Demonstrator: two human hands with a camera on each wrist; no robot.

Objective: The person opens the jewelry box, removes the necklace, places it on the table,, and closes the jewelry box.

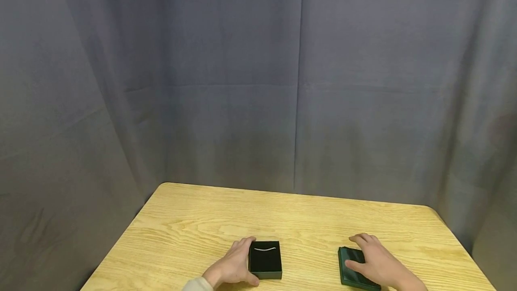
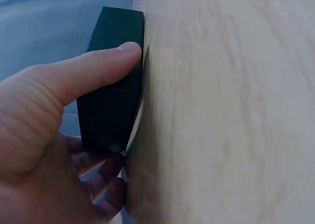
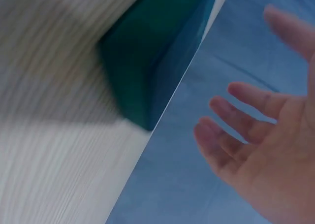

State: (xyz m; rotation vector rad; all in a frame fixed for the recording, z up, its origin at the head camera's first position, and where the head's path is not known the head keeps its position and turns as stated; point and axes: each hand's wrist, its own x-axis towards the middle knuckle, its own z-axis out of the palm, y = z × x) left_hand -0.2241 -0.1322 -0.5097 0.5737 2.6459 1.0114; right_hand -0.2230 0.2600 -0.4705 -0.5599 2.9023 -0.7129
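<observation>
head: above my bench [image 1: 194,223], facing forward-down | left wrist: close on left hand [image 2: 44,120], shared with head | right wrist: close by right hand [image 3: 275,157], likewise shared

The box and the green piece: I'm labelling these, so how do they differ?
The box shows a silvery curved strip on black; the green piece shows none in view. The left hand grips the box; the right hand hovers over the green piece. Both have green sides.
</observation>
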